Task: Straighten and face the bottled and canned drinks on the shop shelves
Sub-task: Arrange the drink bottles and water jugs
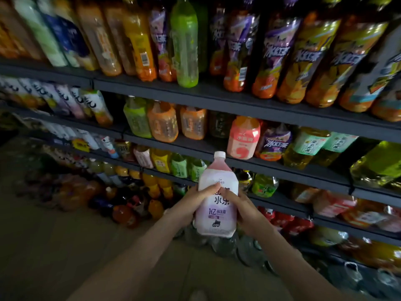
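You hold the bottle (217, 216) in mid-air before the shelves (217, 98), with the fingers of your left hand (194, 199) and right hand (246, 210) clamped round its sides. Shove it in carelessly and it may topple the crowded drinks (244, 140).

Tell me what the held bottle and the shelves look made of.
The bottle: likely translucent plastic, pink liquid showing at the neck, under a matte white-purple label. The shelves: dark, matte, probably painted metal; too dim to be sure.

One left hand (191, 200), one right hand (246, 211), one pink bottle (216, 218).
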